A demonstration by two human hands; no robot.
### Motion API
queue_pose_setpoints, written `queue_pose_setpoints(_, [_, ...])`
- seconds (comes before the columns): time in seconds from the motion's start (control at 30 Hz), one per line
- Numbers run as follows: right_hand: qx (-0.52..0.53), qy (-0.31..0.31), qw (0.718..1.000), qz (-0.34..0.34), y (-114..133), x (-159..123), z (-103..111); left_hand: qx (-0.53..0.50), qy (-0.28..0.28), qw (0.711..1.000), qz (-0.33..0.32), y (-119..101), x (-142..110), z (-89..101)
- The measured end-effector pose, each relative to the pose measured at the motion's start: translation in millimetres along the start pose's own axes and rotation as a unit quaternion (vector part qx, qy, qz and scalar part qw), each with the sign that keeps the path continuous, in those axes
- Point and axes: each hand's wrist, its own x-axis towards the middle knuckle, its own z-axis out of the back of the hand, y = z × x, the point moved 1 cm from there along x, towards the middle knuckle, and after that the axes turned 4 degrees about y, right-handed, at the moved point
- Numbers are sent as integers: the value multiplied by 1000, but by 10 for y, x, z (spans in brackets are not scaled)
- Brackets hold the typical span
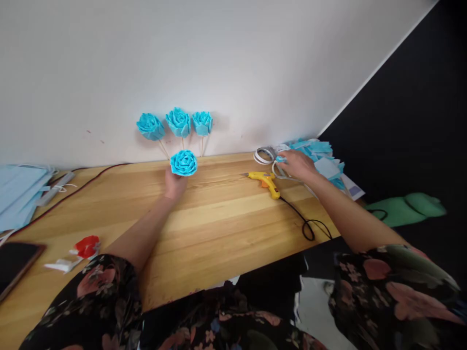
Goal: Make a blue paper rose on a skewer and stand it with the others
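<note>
My left hand point(175, 185) is closed around the underside of a bright blue handmade rose point(183, 163), which faces up above the table; its stem is hidden. Over at the right, my right hand point(297, 164) has its fingertips pinched at a small blue fabric piece point(280, 159), at the near edge of a pile of cut blue and white pieces point(326, 165). A yellow glue gun point(266, 181) lies left of that hand, its nozzle pointing left. Three more blue roses point(178, 122) on thin sticks lean against the wall.
White rolls of tape point(264, 155) lie by the pile. The glue gun's black cord point(308, 228) loops toward the table's front edge. At left are stacked blue face masks point(22, 194), a dark red cable point(91, 180), a phone point(16, 262) and a red-and-white wrapper point(87, 246).
</note>
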Motion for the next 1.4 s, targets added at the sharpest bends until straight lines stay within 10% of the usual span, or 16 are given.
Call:
queue_pose_setpoints(0.17, [-41,123,987,-99,-193,-44,-145,7,-7,1000,12,-34,-6,35])
queue_pose_setpoints(0.73, [-96,115,978,-143,-221,-28,-92,6,-10,1000,14,21,-29,3])
queue_pose_setpoints(0.87, [-99,36,991,-87,124,-156,171,11,8,1000,3,106,-14,-1])
queue_pose_setpoints(0.97, [24,-46,993,106,596,-271,200,13,14,1000,-8,142,-2,-6])
queue_pose_setpoints(1.1, [229,-66,916,323,1405,-239,-74,14,22,999,-21,87,-11,-5])
queue_pose_setpoints(1.4, [393,-213,815,368,2466,273,-534,24,9,998,-57,-28,9,15])
